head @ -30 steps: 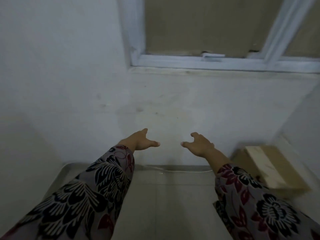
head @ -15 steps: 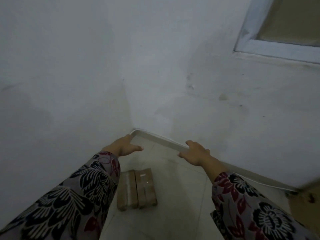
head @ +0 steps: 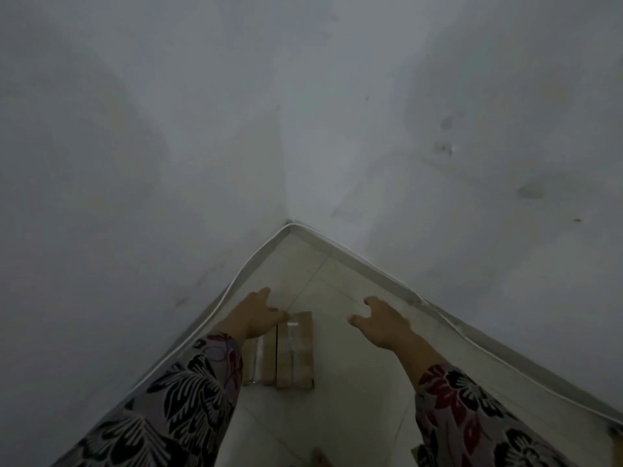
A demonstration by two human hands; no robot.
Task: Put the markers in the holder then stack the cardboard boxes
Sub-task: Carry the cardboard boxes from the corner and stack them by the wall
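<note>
A person looks down into a dim room corner where two grey-white walls [head: 202,146] meet a pale tiled floor [head: 337,399]. A thin white cable [head: 236,281] runs along the base of the walls and around the corner.

Two cardboard boxes [head: 290,352] lie flat on the floor side by side, touching along their long edges, with clear tape down their tops. They sit near the left wall, not stacked. The markers and holder are out of view.

Both arms reach forward in floral sleeves [head: 188,399]. The left hand [head: 256,315] is over the far left corner of the boxes, fingers spread loosely, thumb pointing toward the box tops; whether it touches the cardboard cannot be told. The right hand [head: 381,323] hovers to the right of the boxes, apart from them, fingers curled and spread, holding nothing.

A small brownish shape [head: 318,458] shows at the bottom edge, too cut off to identify.
</note>
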